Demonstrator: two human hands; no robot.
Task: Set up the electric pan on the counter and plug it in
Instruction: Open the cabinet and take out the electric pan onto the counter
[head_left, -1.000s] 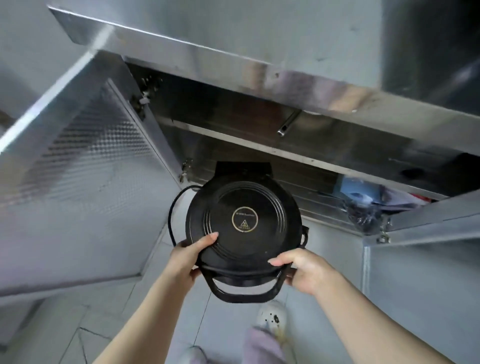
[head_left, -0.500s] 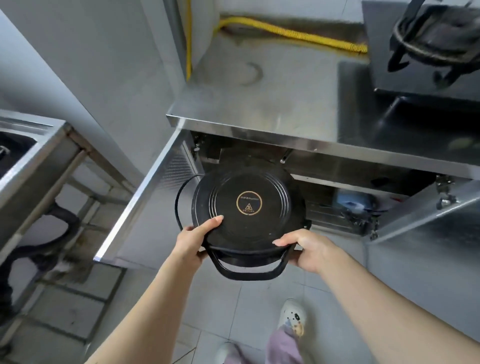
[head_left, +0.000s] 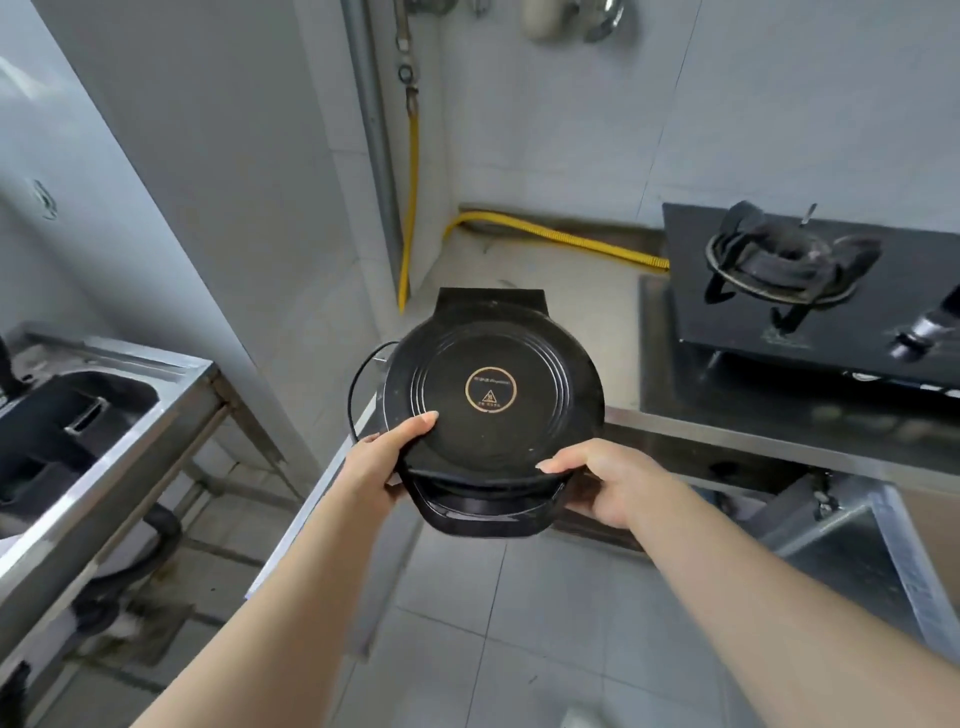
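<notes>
The black round electric pan (head_left: 491, 395) has a gold ring label in the middle of its lid and a loop handle at its near edge. I hold it in the air in front of the steel counter (head_left: 540, 270), roughly at counter height. My left hand (head_left: 387, 460) grips its near left rim, thumb on the lid. My right hand (head_left: 597, 475) grips its near right rim. The pan's black cord (head_left: 356, 387) loops out on the left side; its plug is hidden.
A black gas stove (head_left: 810, 280) sits on the counter's right part. A yellow gas hose (head_left: 550, 236) runs along the back wall. Below the counter, cabinet doors (head_left: 852, 525) stand open. A steel sink unit (head_left: 104, 415) stands at left. The floor is tiled.
The pan has come out of the cabinet under the counter and risen to counter height, held in both hands. The view has tilted up to show the countertop, stove and wall.
</notes>
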